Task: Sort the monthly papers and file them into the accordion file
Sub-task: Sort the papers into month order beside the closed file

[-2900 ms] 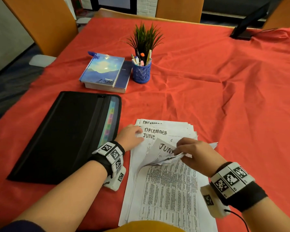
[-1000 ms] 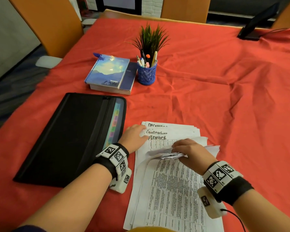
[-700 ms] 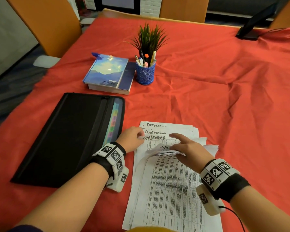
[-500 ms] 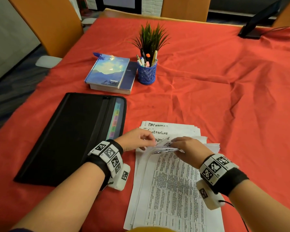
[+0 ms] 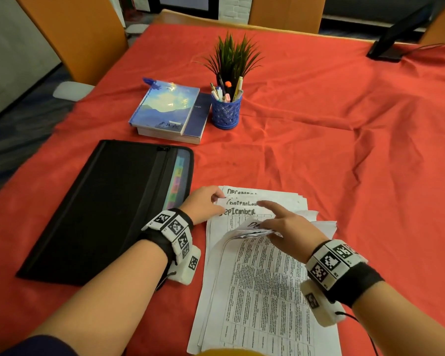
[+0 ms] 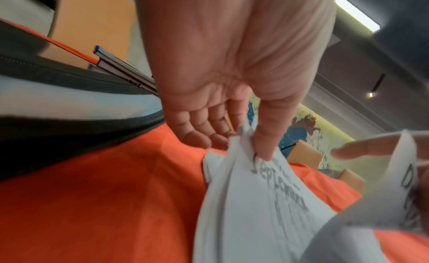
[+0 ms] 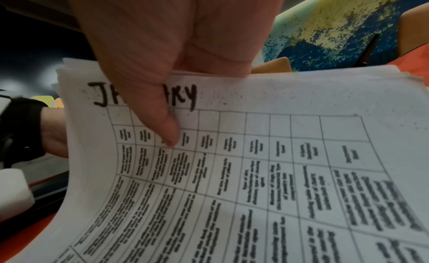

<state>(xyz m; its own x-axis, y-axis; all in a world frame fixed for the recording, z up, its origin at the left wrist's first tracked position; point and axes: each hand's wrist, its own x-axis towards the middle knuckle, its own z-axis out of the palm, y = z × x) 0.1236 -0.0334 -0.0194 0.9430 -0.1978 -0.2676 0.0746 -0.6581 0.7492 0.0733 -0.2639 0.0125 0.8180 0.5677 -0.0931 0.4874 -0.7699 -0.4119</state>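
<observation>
Both hands leafing through the stack of white printed month sheets (image 5: 262,278).

The left hand (image 5: 203,204) pinches the far-left corner of a sheet headed "September" (image 6: 267,184) between thumb and fingers (image 6: 267,138); the right hand (image 5: 288,227) grips the lifted near sheets, thumb on one headed, as far as the covered letters allow, "January" (image 7: 232,156), with its forefinger stretched out straight. The stack lies on the desk's red cloth (image 5: 344,163), just right of the flat black zipped accordion file (image 5: 100,201) with coloured tabs. Beyond sit stacked blue notebooks (image 5: 170,109) and a blue pen cup (image 5: 226,111) beside a green spiky plant (image 5: 231,55).
</observation>
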